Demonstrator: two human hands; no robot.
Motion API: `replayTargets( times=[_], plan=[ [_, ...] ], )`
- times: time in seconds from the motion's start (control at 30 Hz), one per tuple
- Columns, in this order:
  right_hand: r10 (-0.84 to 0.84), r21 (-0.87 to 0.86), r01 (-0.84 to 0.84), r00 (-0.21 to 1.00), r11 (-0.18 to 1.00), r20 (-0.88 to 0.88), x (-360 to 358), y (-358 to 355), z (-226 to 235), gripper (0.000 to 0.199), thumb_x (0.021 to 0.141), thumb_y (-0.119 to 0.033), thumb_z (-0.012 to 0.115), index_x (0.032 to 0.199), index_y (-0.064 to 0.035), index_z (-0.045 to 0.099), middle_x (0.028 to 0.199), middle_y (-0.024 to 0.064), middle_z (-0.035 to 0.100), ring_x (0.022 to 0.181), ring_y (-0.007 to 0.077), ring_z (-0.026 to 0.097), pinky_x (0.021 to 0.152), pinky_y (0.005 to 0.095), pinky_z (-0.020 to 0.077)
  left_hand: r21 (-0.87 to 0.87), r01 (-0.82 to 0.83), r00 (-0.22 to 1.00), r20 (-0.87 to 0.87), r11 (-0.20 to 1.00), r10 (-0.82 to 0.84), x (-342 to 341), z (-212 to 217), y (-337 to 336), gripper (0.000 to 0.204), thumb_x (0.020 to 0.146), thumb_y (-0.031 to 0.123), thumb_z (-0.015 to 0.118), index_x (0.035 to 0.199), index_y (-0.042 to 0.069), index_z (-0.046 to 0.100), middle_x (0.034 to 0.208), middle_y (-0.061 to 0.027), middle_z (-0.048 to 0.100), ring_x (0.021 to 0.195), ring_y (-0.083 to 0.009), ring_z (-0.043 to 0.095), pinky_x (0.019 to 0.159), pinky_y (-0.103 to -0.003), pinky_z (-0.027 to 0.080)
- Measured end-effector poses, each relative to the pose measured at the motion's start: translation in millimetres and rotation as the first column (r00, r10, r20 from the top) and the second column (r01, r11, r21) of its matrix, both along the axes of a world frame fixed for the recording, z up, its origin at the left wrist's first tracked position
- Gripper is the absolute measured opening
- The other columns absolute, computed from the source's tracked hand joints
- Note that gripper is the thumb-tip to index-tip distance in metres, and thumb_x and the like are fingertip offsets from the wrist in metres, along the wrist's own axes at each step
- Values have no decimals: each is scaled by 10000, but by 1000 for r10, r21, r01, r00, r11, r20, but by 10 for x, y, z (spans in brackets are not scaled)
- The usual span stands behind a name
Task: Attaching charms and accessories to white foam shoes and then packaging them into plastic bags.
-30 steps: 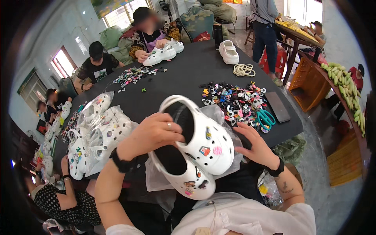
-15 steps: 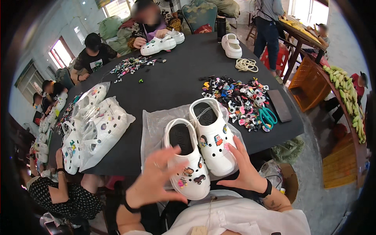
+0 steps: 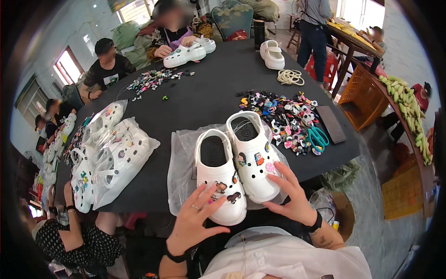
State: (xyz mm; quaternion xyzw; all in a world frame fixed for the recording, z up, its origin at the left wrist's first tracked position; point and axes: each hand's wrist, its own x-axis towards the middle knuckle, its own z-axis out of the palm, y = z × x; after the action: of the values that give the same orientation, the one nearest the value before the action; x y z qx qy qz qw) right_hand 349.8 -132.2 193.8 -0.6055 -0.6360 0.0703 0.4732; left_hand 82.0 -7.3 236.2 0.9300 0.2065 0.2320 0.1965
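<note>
Two white clogs with colourful charms in their holes stand side by side in front of me, toes toward me. On the left clog [image 3: 209, 174] I see a monkey-like charm and a dark horse-shaped one. A pink round charm and two others sit on the right clog [image 3: 251, 187]. They rest partly on a clear plastic bag [image 3: 179, 160]. My left hand [image 3: 195, 221] is open, fingers spread over the left clog's toe and side. My right hand [image 3: 291, 200] is also open, its fingers along the right clog's outer side. Firm contact cannot be made out.
Beyond the right clog lie a heap of loose charms [image 3: 283, 114], green-handled scissors [image 3: 318, 139] and a dark phone-like slab [image 3: 331, 123]. Bagged decorated clogs [image 3: 123, 162] are at the left. Co-workers sit around the black table [image 3: 195, 100]; one handles white clogs [image 3: 183, 56] across it.
My left hand has come down onto the left clog's toe. The left clog has shifted away from me and now stands more evenly beside the right one.
</note>
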Motion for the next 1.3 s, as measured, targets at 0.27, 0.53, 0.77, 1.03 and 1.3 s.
replayTargets(
  times=[0.27, 0.53, 0.77, 1.03, 1.3],
  plan=[
    [-397, -116, 432, 886, 894, 239, 1058, -109, 62, 524, 837, -163, 743, 1299, -37, 531, 1394, 237, 450, 1245, 408, 491, 1015, 428, 431, -104, -30, 1000, 6, 994, 31, 45, 914, 638, 326, 834, 173, 722, 1147, 88, 682, 1127, -118, 684, 1022, -306, 646, 899, -379, 497],
    [-465, -68, 518, 811, 853, 355, 1522, 77, -165, 394, 862, -173, 705, 1199, -27, 561, 1197, 197, 557, 1060, 398, 552, 903, 444, 457, 57, -47, 988, -142, 997, 55, 1205, 505, 1179, 341, 903, 256, 641, 1156, 30, 667, 1078, -156, 693, 1019, -310, 654, 878, -358, 505],
    [-546, -46, 583, 783, 811, 298, 1585, 54, -208, 375, 880, -228, 686, 1188, -54, 560, 1033, 166, 585, 1018, 368, 561, 862, 429, 458, -45, -107, 971, -221, 993, 94, 1311, 418, 1273, 285, 857, 297, 692, 1054, 95, 731, 901, -140, 712, 822, -245, 699, 748, -329, 529],
    [-568, -163, 639, 753, 752, 331, 1596, 70, -132, 429, 856, -268, 702, 1218, -67, 588, 910, 124, 599, 831, 299, 604, 741, 400, 487, 76, -70, 989, -122, 995, 79, 1324, 410, 1303, 204, 823, 280, 702, 921, 113, 765, 918, -85, 676, 830, -250, 646, 755, -350, 509],
    [-580, -358, 547, 815, 757, 18, 1566, -99, 29, 350, 902, -204, 648, 1209, -39, 615, 900, 112, 645, 798, 243, 650, 714, 346, 508, -10, -58, 994, -97, 998, 57, 1302, 437, 1148, 156, 875, 178, 651, 916, 43, 717, 880, -78, 676, 777, -205, 653, 738, -313, 509]
  ],
)
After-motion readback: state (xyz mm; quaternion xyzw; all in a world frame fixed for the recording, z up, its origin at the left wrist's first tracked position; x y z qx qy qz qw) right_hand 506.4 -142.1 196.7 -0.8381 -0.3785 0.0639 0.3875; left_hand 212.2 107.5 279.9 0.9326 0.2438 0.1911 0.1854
